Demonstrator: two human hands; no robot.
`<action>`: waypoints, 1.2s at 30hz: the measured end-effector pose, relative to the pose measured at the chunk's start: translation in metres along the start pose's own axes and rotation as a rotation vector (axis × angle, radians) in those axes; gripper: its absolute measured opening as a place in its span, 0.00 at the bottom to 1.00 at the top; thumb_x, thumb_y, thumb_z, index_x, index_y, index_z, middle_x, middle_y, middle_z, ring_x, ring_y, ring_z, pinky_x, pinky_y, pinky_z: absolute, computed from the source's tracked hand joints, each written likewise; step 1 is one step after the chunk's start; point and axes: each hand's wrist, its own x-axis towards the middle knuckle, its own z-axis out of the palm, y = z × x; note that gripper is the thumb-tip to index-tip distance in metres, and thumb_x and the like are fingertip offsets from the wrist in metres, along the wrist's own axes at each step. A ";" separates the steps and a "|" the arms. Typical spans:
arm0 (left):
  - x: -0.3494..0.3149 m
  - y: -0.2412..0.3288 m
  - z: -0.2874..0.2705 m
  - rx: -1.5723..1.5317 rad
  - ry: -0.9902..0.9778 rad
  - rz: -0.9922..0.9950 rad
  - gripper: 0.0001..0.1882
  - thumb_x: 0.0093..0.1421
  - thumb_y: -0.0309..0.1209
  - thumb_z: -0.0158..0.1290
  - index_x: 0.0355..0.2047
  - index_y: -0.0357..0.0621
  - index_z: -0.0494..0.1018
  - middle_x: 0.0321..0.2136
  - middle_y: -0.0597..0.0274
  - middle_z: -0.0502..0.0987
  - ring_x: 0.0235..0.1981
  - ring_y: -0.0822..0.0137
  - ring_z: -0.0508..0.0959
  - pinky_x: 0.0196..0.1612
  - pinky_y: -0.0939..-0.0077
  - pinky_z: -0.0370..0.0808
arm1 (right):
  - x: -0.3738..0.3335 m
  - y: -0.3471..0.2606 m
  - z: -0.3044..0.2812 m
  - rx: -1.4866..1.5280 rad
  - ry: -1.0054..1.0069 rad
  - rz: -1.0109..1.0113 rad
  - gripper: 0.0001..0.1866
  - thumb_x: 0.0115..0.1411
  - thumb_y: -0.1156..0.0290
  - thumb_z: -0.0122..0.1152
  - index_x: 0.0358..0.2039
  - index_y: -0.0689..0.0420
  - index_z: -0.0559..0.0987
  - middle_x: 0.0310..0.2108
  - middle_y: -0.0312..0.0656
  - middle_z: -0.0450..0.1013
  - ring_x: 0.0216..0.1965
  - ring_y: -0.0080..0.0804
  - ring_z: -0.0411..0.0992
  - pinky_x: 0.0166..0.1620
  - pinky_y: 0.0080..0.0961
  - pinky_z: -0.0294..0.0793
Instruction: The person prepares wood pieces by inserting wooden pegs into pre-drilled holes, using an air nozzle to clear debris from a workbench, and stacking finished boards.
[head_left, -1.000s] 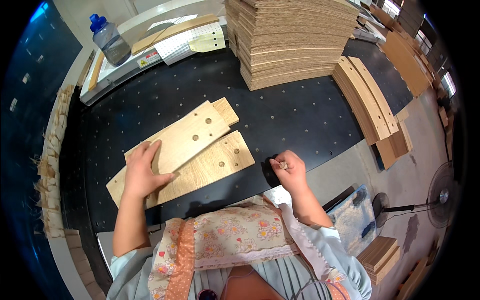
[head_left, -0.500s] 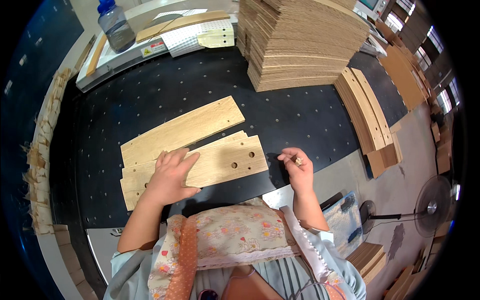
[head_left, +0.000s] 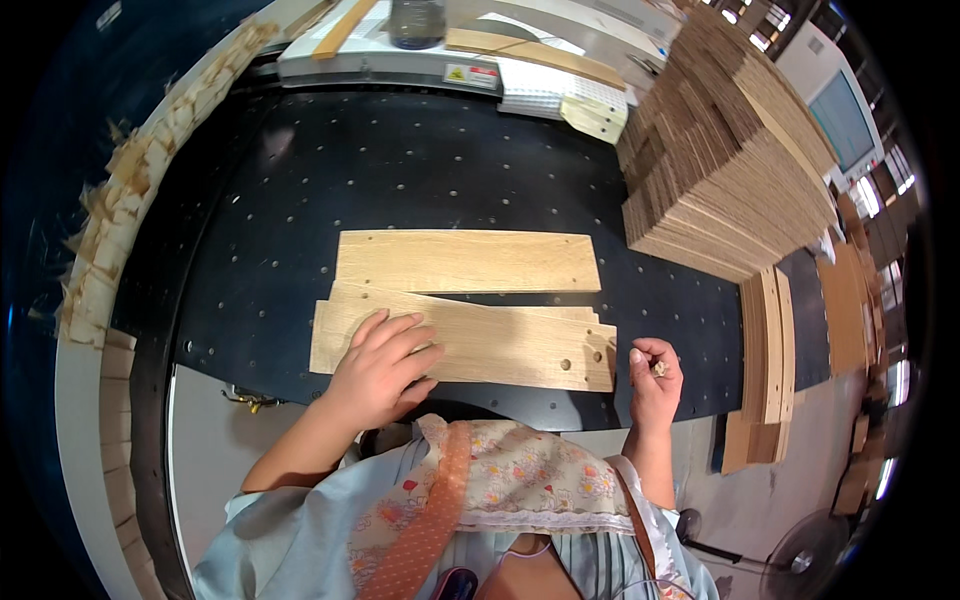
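Note:
My left hand [head_left: 385, 368] rests on the left part of a light wooden board [head_left: 500, 345], its fingers bent and somewhat apart. Dark round holes mark that board's right end. Another board [head_left: 430, 297] lies partly beneath it, and only its far edge shows. Just beyond is a third wooden board [head_left: 465, 260], flat on the black table. Off the right end of the front board, my right hand [head_left: 656, 388] is closed around a small, pale, crumpled bit [head_left: 659, 369], too small to name.
The black table [head_left: 460, 190] is dotted with small holes. A tall stack of brown sheets [head_left: 715, 160] rises at the far right, with piled boards [head_left: 765, 345] nearer. Along the back are a bottle [head_left: 417, 22] and a wooden strip [head_left: 540, 58]. A fan [head_left: 805, 555] stands at the lower right.
The whole view has swung, so the boards now lie nearly level across it. My left hand's fingers are more bent on the front board. My right hand still grips the pale bit.

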 end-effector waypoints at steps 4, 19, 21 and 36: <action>-0.024 -0.008 -0.012 0.130 0.140 -0.112 0.21 0.40 0.30 0.60 0.39 0.48 0.74 0.43 0.61 0.72 0.52 0.57 0.67 0.57 0.55 0.56 | 0.019 -0.025 0.033 -0.024 -0.192 0.121 0.09 0.53 0.82 0.56 0.36 0.59 0.72 0.26 0.28 0.63 0.29 0.13 0.59 0.34 0.11 0.59; -0.056 -0.035 -0.011 -0.026 0.262 -0.287 0.27 0.36 0.36 0.64 0.39 0.41 0.73 0.48 0.54 0.67 0.52 0.51 0.65 0.53 0.56 0.61 | 0.083 -0.041 0.184 0.014 -0.745 0.293 0.12 0.62 0.65 0.51 0.35 0.61 0.75 0.24 0.35 0.70 0.25 0.21 0.68 0.32 0.18 0.69; -0.057 -0.036 -0.011 -0.023 0.276 -0.287 0.26 0.38 0.38 0.63 0.38 0.42 0.73 0.47 0.57 0.68 0.51 0.54 0.65 0.53 0.56 0.62 | 0.085 -0.037 0.194 0.129 -0.719 0.331 0.13 0.63 0.64 0.49 0.34 0.61 0.74 0.23 0.36 0.70 0.22 0.21 0.68 0.30 0.18 0.71; -0.063 -0.055 -0.031 -0.274 0.431 -0.396 0.22 0.42 0.27 0.58 0.41 0.37 0.71 0.44 0.48 0.68 0.44 0.51 0.68 0.48 0.62 0.65 | 0.077 -0.037 0.210 0.358 -0.813 0.411 0.10 0.61 0.68 0.52 0.36 0.62 0.73 0.29 0.43 0.73 0.27 0.28 0.73 0.32 0.21 0.75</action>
